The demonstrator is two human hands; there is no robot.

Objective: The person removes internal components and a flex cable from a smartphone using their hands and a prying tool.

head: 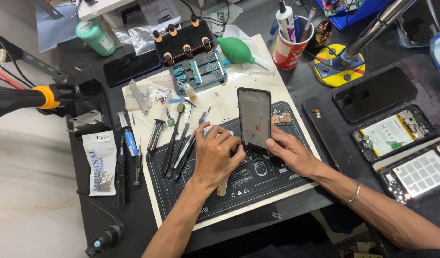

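A black phone frame point(254, 117) stands tilted up on the dark work mat point(258, 179) in the middle of the bench. My right hand point(289, 152) grips its lower right corner. My left hand point(219, 154) is closed at the frame's lower left edge, fingertips touching it, with a pale flat strip point(222, 188) showing under the palm. A small circuit board point(282, 117) lies on the mat just right of the frame. Several tweezers and spudgers point(181, 143) lie left of my left hand.
A holder with clamps point(200, 71), a green air blower point(236, 50), a red cup of tools point(289, 45), a yellow lamp base point(337, 67), an intact phone point(375, 93) and two opened phones point(394, 134) point(418, 172) at right. Syringes point(126, 136) and a screw packet point(100, 162) at left.
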